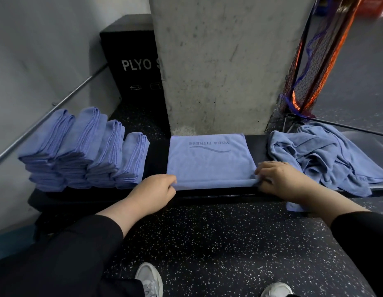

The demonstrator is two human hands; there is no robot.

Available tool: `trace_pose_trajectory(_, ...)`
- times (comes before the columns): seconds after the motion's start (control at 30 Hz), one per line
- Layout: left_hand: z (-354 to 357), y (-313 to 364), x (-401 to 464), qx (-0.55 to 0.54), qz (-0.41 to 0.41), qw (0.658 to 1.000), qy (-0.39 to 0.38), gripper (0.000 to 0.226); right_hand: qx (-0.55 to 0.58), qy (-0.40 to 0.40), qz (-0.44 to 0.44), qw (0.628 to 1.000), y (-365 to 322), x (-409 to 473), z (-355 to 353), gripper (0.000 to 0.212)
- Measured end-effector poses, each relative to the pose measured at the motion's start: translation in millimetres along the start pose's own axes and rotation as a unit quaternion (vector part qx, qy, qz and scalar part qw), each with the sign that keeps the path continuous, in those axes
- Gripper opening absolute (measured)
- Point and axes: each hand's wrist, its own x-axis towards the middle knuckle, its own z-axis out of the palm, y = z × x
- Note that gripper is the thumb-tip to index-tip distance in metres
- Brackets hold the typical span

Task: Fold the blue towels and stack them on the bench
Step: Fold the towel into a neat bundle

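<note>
A blue towel (209,161) printed "YOGA FITNESS" lies flat, partly folded, on the black bench (156,155). My left hand (153,192) pinches its near left corner. My right hand (279,179) grips its near right corner with curled fingers. Both hands sit at the bench's front edge. Several stacks of folded blue towels (85,151) stand in a row on the left part of the bench. A heap of unfolded blue towels (323,157) lies on the right part, with one end hanging over the front edge.
A concrete pillar (218,65) rises right behind the bench. A black plyo box (132,61) stands at the back left, beside a metal rail (49,112) along the wall. A netted frame (310,67) leans at the right. Speckled black floor (207,243) and my shoes lie below.
</note>
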Motion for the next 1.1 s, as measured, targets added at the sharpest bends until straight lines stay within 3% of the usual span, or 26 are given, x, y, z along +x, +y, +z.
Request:
trace_pose_trajectory(0.13, -21, 6, -7, -0.102, -0.047, 0.993, -0.043, 0.017, 0.124, -0.074, 0.110, 0.983, -19, -11, -22, 0.013)
trace_pose_trajectory(0.3, -40, 9, -2, -0.143, -0.063, 0.983, -0.093, 0.020, 0.244, -0.038, 0.170, 0.954, -24, -10, -28, 0.029)
trace_pose_trajectory(0.5, -42, 7, 27, -0.145, -0.099, 0.984, 0.001, 0.018, 0.306, 0.037, 0.239, 0.921, -25, 14, -19, 0.023)
trace_pose_trajectory(0.6, -37, 6, 54, -0.121, -0.113, 0.986, 0.034, 0.022, 0.269, 0.068, 0.256, 0.926, -19, 33, -14, 0.025)
trace_pose_trajectory(0.83, -12, -5, 106, -0.035, -0.144, 0.989, -0.004, 0.036, 0.113, 0.058, 0.284, 0.950, 1, 82, 11, 0.028)
trace_pose_trajectory(1.0, -1, -19, 126, -0.010, -0.167, 0.986, 0.025, 0.031, 0.041, 0.083, 0.273, 0.958, 9, 104, 24, 0.023)
trace_pose_trajectory(1.1, 4, -22, 128, 0.039, -0.136, 0.988, 0.058, 0.029, 0.010, 0.083, 0.265, 0.961, 9, 107, 33, 0.023)
